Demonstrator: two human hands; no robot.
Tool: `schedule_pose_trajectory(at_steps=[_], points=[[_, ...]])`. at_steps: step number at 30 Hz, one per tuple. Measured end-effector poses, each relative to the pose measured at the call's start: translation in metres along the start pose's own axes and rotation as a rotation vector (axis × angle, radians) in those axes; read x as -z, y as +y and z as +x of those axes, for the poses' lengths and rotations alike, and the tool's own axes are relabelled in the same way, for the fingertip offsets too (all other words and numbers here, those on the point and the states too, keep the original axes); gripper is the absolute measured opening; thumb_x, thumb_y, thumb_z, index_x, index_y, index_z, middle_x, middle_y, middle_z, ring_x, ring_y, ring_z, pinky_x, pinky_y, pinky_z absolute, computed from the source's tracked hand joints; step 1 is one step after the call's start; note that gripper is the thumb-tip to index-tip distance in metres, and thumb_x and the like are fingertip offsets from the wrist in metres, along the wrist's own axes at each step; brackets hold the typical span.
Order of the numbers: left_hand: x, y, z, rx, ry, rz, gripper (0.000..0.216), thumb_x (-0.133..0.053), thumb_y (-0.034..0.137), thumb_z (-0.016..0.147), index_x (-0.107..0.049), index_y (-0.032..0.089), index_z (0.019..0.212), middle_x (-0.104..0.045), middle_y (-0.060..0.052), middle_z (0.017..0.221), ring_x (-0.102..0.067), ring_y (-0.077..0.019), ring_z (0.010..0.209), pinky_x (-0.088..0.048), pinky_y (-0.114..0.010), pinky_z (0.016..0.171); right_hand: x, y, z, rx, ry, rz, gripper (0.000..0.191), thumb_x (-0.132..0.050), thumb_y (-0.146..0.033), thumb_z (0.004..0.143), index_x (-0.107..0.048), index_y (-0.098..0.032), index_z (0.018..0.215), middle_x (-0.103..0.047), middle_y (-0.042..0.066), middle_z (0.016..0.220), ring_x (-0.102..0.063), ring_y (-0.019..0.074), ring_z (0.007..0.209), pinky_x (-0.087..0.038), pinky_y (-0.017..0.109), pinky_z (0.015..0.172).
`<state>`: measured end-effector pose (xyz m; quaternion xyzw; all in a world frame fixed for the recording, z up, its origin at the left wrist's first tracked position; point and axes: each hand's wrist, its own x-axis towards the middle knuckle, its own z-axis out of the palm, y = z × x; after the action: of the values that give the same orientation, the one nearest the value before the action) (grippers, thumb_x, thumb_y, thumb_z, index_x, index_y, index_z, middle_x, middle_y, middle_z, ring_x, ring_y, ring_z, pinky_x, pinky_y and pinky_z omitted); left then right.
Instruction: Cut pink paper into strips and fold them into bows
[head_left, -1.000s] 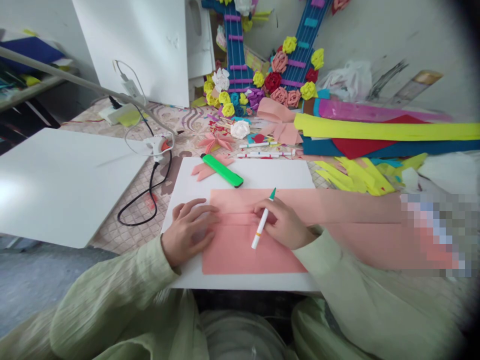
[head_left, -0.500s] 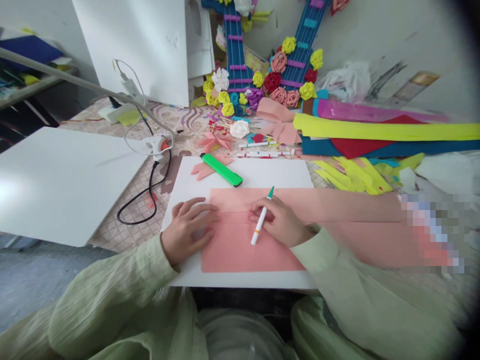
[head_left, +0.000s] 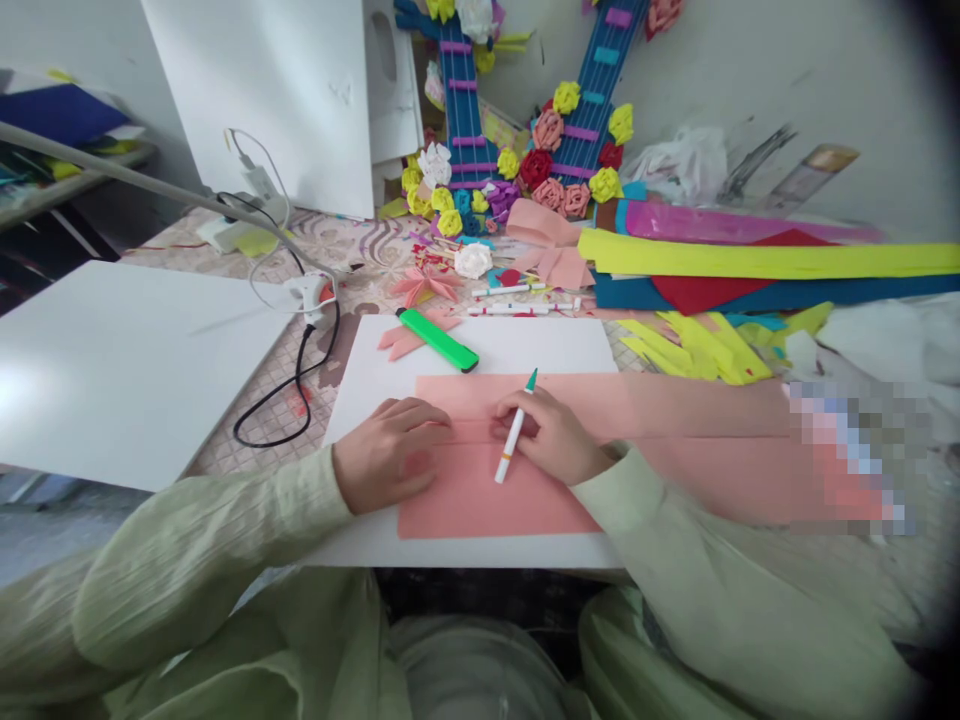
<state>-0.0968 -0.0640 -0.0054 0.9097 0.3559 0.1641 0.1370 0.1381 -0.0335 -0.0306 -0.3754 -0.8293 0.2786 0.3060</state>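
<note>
A sheet of salmon-pink paper (head_left: 480, 500) lies over a white board (head_left: 360, 540) in front of me, with a crease line across it. Over the paper's left part rests my left hand (head_left: 386, 455), its fingers reaching out and bent a little at the crease. My right hand (head_left: 559, 435) is closed around a white marker (head_left: 511, 440) with a green tip and an orange band; the tip points up and away from the paper. Its fingertips are at the crease. Beyond the paper lies a green box cutter (head_left: 439, 340), partly on folded pink paper strips (head_left: 405, 343).
Several markers (head_left: 525, 309), a white paper flower (head_left: 473, 261) and a pink paper star (head_left: 426, 285) lie farther back. Yellow paper pieces (head_left: 701, 345) are at right. At left are a black cable (head_left: 289, 437) and another white board (head_left: 142, 370). Flower-trimmed blue guitar shapes (head_left: 469, 120) lean behind.
My left hand has slid right, farther onto the paper, and its fingers have drawn closer together. My right hand still holds the marker near the crease. The view has shifted slightly.
</note>
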Motion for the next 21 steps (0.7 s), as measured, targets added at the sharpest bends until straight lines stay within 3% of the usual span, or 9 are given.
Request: schedule_pose_trajectory(at_steps=[5, 11, 15, 17, 21], points=[[-0.010, 0.004, 0.013, -0.137, 0.011, -0.031, 0.024, -0.043, 0.014, 0.075, -0.054, 0.013, 0.096, -0.058, -0.010, 0.098, -0.049, -0.0185, 0.089, -0.041, -0.033, 0.080, 0.001, -0.001, 0.001, -0.005, -0.019, 0.012, 0.024, -0.054, -0.002, 0.067, -0.051, -0.020, 0.083, -0.058, 0.003, 0.083, -0.051, 0.0168, 0.084, -0.045, 0.032, 0.075], [-0.017, 0.007, 0.018, -0.226, -0.034, 0.118, 0.027, -0.037, 0.015, 0.081, -0.053, 0.012, 0.102, -0.056, -0.011, 0.100, -0.048, -0.0201, 0.089, -0.041, -0.035, 0.079, 0.005, -0.003, 0.000, -0.009, 0.008, 0.096, 0.017, -0.052, -0.007, 0.071, -0.052, -0.020, 0.083, -0.059, 0.005, 0.086, -0.054, 0.0174, 0.085, -0.045, 0.033, 0.076], [-0.022, 0.009, 0.018, -0.200, -0.014, 0.159, 0.031, -0.037, 0.020, 0.081, -0.052, 0.014, 0.107, -0.054, -0.011, 0.099, -0.047, -0.0215, 0.088, -0.041, -0.037, 0.076, 0.013, -0.013, -0.001, -0.086, 0.299, 0.377, 0.005, -0.045, -0.021, 0.081, -0.048, -0.021, 0.086, -0.060, 0.005, 0.091, -0.056, 0.0168, 0.088, -0.044, 0.035, 0.080], [-0.023, 0.010, 0.019, -0.192, -0.023, 0.177, 0.032, -0.036, 0.023, 0.081, -0.050, 0.015, 0.109, -0.053, -0.011, 0.099, -0.046, -0.0217, 0.087, -0.041, -0.037, 0.075, 0.018, -0.018, -0.001, -0.147, 0.414, 0.472, 0.009, -0.040, -0.027, 0.085, -0.046, -0.022, 0.089, -0.062, 0.005, 0.086, -0.058, 0.0162, 0.082, -0.045, 0.035, 0.076], [-0.025, 0.012, 0.023, -0.176, -0.044, 0.199, 0.037, -0.036, 0.029, 0.082, -0.046, 0.020, 0.116, -0.051, -0.010, 0.099, -0.045, -0.0219, 0.084, -0.039, -0.039, 0.074, 0.023, -0.020, -0.003, -0.257, 0.418, 0.555, 0.022, -0.035, -0.037, 0.086, -0.047, -0.021, 0.095, -0.059, 0.001, 0.066, -0.055, 0.0143, 0.062, -0.045, 0.030, 0.059]])
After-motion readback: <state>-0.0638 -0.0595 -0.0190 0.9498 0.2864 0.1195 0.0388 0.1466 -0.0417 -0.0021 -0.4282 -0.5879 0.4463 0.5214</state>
